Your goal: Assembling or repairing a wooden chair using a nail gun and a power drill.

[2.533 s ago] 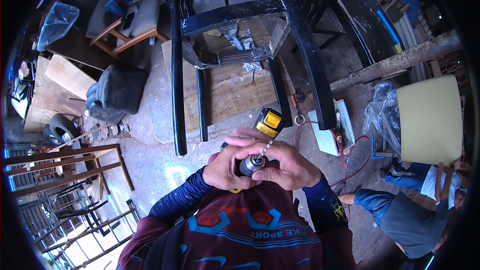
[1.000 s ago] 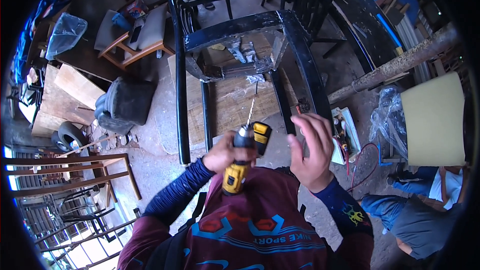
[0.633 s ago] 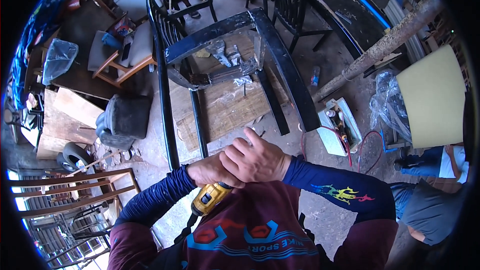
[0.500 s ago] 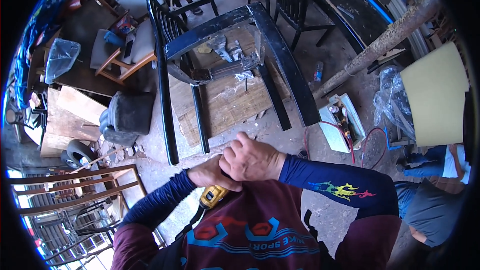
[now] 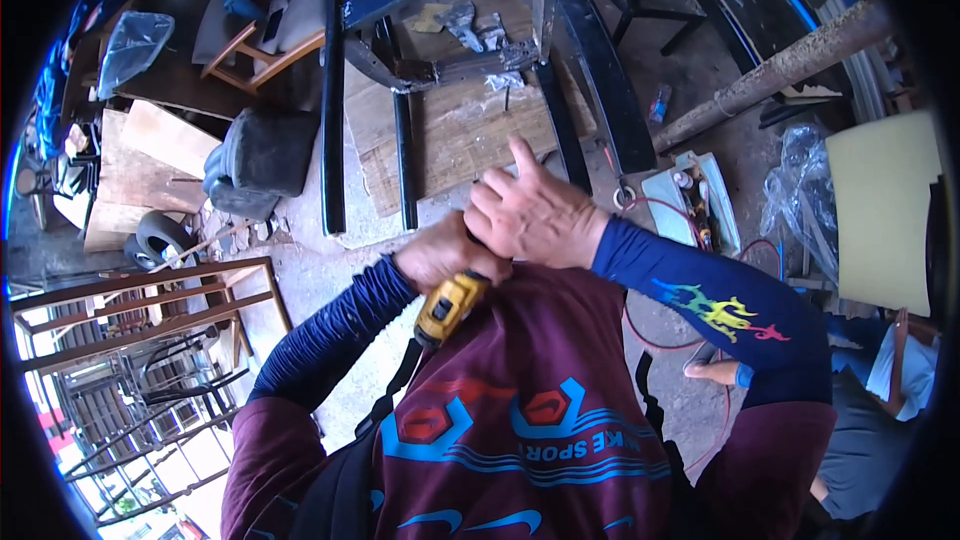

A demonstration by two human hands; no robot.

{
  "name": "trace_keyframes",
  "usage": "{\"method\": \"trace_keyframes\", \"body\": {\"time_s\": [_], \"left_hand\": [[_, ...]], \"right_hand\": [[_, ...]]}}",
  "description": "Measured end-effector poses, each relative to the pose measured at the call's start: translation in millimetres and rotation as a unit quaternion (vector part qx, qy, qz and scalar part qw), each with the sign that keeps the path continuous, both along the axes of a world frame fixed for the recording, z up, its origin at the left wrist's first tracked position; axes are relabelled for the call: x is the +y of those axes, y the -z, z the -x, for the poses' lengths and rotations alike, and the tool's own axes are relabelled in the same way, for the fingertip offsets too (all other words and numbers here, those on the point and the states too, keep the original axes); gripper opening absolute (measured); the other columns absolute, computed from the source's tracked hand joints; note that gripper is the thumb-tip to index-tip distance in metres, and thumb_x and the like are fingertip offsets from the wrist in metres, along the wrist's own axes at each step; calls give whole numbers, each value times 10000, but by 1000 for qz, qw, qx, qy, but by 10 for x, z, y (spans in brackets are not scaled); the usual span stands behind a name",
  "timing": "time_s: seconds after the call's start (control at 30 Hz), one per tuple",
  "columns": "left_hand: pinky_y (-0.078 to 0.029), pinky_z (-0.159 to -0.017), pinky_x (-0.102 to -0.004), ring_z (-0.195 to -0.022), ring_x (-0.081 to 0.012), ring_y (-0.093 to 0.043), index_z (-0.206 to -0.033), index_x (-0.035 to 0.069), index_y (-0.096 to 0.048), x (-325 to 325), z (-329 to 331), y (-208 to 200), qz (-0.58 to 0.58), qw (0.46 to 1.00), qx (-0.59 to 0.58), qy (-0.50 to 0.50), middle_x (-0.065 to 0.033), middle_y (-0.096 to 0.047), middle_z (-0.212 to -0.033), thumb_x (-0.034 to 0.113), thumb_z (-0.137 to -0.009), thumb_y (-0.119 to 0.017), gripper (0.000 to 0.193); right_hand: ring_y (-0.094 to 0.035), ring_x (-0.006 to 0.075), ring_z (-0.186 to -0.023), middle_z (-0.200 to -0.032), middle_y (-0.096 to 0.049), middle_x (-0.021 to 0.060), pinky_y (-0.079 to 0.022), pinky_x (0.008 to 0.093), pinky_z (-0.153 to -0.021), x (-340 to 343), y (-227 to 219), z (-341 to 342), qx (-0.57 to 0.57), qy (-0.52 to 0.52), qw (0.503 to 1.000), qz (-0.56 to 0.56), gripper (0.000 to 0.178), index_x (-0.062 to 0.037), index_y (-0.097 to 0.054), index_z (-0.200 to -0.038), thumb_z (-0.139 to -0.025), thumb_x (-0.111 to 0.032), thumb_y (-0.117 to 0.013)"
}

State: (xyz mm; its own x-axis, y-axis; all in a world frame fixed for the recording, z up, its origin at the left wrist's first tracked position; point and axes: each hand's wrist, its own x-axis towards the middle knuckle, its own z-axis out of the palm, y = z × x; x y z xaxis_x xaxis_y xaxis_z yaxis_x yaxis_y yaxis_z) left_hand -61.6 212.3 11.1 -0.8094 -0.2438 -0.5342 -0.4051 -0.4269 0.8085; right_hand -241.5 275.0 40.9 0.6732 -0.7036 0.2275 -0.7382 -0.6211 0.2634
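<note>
In front of my chest, my left hand [image 5: 450,252] is wrapped around a yellow and black cordless drill [image 5: 452,305], its yellow end tilted down toward my shirt. My right hand [image 5: 530,215] closes over the drill's dark front end, close against the left hand, its thumb sticking up and away. The palms hide most of that front end, so any bit in it cannot be seen. Just beyond the hands lies a black wooden chair [image 5: 590,70], tipped so that its legs point toward me and its seat frame shows bare.
A wooden board [image 5: 450,155] lies under the chair. At right, a white box of tools [image 5: 675,210] stands beside a red hose, near a long pole [image 5: 770,70]. A dark stool [image 5: 262,160] and a wooden frame [image 5: 150,310] are at left. Another person [image 5: 870,430] is close by at lower right.
The chair and surroundings sit higher in the picture as my view shifts. Both hands, still together on the drill, are up and slightly right. The right thumb stretches out further.
</note>
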Motion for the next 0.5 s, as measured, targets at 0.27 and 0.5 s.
{"method": "trace_keyframes", "body": {"time_s": [0.27, 0.5], "left_hand": [[-554, -663, -311, -706, -160, -685, -847, -20, -694, 92, -52, -39, -1, 999, -3, -39, -80, -706, -731, 33, -722, -776, 159], [-576, -681, -347, -736, -212, -691, -965, -17, -657, -270, -353, 89, -141, 955, 97, -242, -102, -690, -847, 86, -826, -710, 180]], "right_hand": [[-639, 254, -978, -899, -675, 72, -393, 537, -1077, -289, -192, -142, 17, 20, 964, -266, 195, -96, -679, -862, -905, -236, -550], [-474, 340, -1337, -1366, -534, 146, -306, 564, -1143, 254, 15, -235, -380, 67, 922, -23, 490, -45, -569, -1314, -829, -83, -633]]}}
